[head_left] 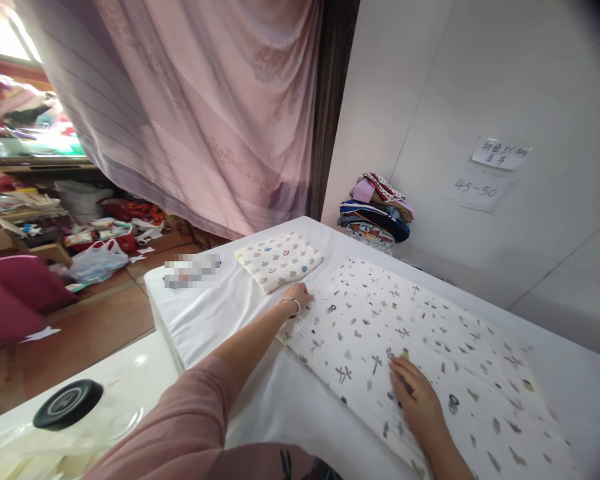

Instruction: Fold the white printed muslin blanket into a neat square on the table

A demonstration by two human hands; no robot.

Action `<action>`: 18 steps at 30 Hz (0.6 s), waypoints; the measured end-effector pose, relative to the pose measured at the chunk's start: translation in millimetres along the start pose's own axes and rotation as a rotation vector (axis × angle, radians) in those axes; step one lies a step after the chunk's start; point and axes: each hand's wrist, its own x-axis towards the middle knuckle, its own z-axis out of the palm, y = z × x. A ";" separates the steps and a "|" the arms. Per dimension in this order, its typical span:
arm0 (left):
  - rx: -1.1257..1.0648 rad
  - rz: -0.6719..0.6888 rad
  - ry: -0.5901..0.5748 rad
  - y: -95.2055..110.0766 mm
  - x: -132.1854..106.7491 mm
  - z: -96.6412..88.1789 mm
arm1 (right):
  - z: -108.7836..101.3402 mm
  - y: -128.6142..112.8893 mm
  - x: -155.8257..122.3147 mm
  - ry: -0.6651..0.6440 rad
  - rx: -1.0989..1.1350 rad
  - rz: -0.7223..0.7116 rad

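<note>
A large white cloth (365, 333) printed with small plants and dark motifs lies spread flat on the white-covered table (205, 320). At its left edge is my left hand (299, 297), a bracelet on the wrist, fingers curled down and closed on the cloth's edge; the fingertips are partly hidden. My right hand (416, 392) rests palm down on the near part of the same cloth, its fingers stretched out and holding nothing. Just beyond my left hand sits a folded cloth (280, 259) with grey, blue and red motifs.
A blurred-out item (192, 270) lies at the table's left corner. Folded clothes (375, 210) are stacked against the white wall (460, 87). A pink curtain (220, 113) hangs behind. To the left are a black round lid (68, 404), a pink chair (17, 297) and a plastic bag (99, 261).
</note>
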 end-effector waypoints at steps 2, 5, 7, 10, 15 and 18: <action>0.002 -0.006 -0.006 -1.6 -2.5 -1.8 | -0.8 -0.8 0.4 -0.011 0.000 0.006; 0.002 -0.007 -0.027 -4.8 -3.8 -3.4 | -2.1 -2.4 0.5 -0.022 -0.004 0.027; 0.004 -0.007 -0.042 -7.3 -3.1 -3.7 | -2.5 -3.2 0.2 -0.023 -0.003 0.039; 0.008 -0.006 -0.057 -11.1 -0.9 -2.8 | -2.0 -3.1 -0.7 -0.023 -0.004 0.044; 0.002 -0.001 -0.052 -14.5 0.4 -0.6 | 0.5 0.6 -1.7 -0.028 -0.007 0.051; 0.006 0.013 -0.037 -15.5 -2.6 -2.3 | 0.8 2.3 -1.1 -0.041 -0.002 0.032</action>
